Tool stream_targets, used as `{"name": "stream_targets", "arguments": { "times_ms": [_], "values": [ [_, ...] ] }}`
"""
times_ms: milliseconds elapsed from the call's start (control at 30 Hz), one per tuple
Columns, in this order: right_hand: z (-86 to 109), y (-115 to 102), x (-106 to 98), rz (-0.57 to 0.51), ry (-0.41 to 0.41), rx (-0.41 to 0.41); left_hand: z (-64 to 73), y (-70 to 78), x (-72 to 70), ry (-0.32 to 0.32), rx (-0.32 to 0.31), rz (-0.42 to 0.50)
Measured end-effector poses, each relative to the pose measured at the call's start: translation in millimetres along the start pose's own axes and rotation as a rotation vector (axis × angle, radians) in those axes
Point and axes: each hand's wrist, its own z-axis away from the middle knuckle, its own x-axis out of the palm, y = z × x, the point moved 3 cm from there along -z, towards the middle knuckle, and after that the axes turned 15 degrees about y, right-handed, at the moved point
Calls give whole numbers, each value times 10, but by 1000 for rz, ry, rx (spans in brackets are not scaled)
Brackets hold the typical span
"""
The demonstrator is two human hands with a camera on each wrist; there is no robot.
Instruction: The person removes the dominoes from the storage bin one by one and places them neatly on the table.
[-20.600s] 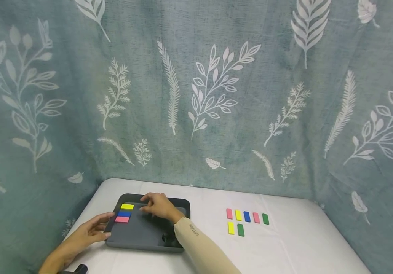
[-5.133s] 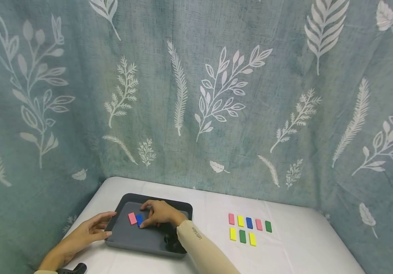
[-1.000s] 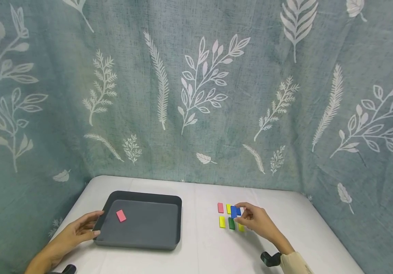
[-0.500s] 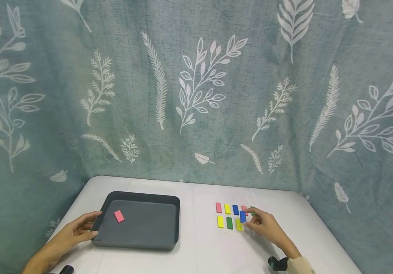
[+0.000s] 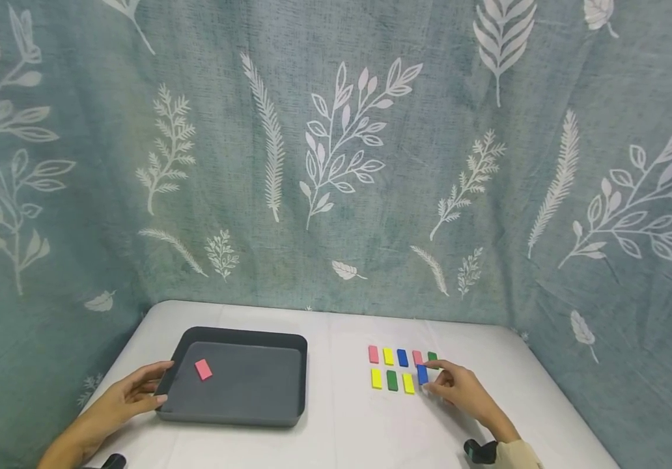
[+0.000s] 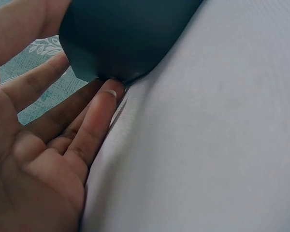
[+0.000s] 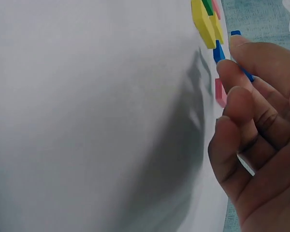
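Note:
Between thumb and fingers, my right hand [image 5: 460, 391] pinches a small blue block [image 5: 422, 374] at the right end of the front row of blocks. In the right wrist view the held blue block [image 7: 236, 34] shows partly behind the fingertips; whether it touches the cloth I cannot tell. A dark grey tray [image 5: 236, 417] lies on the left, with one pink block [image 5: 204, 370] tilted on its floor. My left hand [image 5: 120, 400] touches the tray's left wall with spread, relaxed fingers. In the left wrist view the fingertips [image 6: 113, 89] meet the tray's dark corner [image 6: 121, 43].
The back row holds a pink block [image 5: 374, 354], a yellow one [image 5: 388, 356], a blue one [image 5: 402, 357], another pink [image 5: 417, 358] and a partly hidden green [image 5: 432, 357]. In front lie yellow [image 5: 376, 378], green [image 5: 392, 380] and yellow [image 5: 409, 383] blocks on white cloth [image 5: 342, 430].
The yellow block has gone from the tray to the front row. My right hand has carried the blue block from the tray to that row's right end. The left hand stays at the tray.

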Motion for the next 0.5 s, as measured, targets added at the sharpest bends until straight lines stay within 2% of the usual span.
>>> {"name": "stream_targets", "arguments": {
  "times_ms": [333, 500],
  "values": [
    [21, 54, 26, 12, -23, 26, 11, 14, 7, 25, -45, -24],
    [5, 88, 51, 27, -44, 8, 14, 25, -13, 13, -20, -9]
  ]
}}
